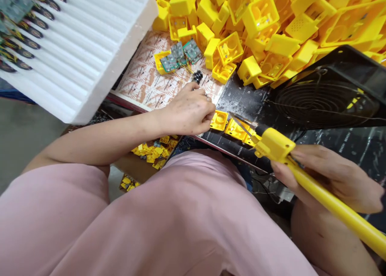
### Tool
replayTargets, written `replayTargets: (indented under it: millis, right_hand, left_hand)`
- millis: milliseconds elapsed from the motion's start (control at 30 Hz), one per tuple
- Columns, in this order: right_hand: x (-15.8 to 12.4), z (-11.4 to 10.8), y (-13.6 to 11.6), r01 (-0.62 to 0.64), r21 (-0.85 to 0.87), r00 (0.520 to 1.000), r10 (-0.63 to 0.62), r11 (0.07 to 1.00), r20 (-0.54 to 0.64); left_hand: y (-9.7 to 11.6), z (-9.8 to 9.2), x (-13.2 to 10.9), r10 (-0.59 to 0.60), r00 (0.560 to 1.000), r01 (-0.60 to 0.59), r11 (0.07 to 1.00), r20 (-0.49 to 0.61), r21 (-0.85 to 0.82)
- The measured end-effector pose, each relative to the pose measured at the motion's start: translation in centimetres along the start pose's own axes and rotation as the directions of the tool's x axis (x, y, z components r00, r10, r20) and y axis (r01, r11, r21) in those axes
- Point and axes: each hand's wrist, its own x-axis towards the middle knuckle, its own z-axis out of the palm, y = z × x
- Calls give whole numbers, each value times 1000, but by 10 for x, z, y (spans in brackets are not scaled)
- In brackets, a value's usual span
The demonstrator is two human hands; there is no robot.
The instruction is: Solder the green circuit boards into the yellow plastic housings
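My left hand [189,109] is closed, its curled fingers at the left end of a small open yellow casing [220,120] by the bench edge. The fingertips are partly hidden. More yellow casings [237,129] continue that row to the right. My right hand [328,175] grips a yellow-handled soldering iron [334,205], its thin metal tip slanting over the row. A blocky yellow piece [274,145] surrounds the front of the handle; I cannot tell whether it belongs to the iron. Beyond my left hand lie green circuit boards [177,55] with wires and small round black parts [197,76].
Yellow plastic boxes [256,27] are heaped across the back. A black fan [328,91] stands at the right. White ridged foam [90,35] bearing wired round parts [33,31] juts in at the left. Below the bench edge, a carton [132,167] has yellow pieces in it.
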Motion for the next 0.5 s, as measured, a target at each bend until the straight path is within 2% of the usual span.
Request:
replayTargets:
  millis: [67, 167, 233, 400, 500]
  right_hand:
    - [-4, 5, 0, 64, 20, 997, -63, 998, -48]
    - [-3, 8, -7, 37, 18, 993, -39, 999, 109]
    - [4, 10, -13, 62, 56, 979, -72, 996, 190]
    - [34, 17, -18, 231, 120, 947, -252, 965, 199]
    - [45, 17, -19, 243, 106, 940, -261, 964, 218]
  left_hand:
    - [1, -1, 0, -3, 1000, 3, 1000, 14, 16]
    - [2, -1, -1, -15, 1000, 14, 999, 13, 35]
    - [2, 0, -2, -14, 1000, 14, 999, -1, 31]
    - [1, 0, -2, -9, 999, 11, 999, -35, 38]
    - [2, 0, -1, -10, 1000, 11, 998, -29, 56]
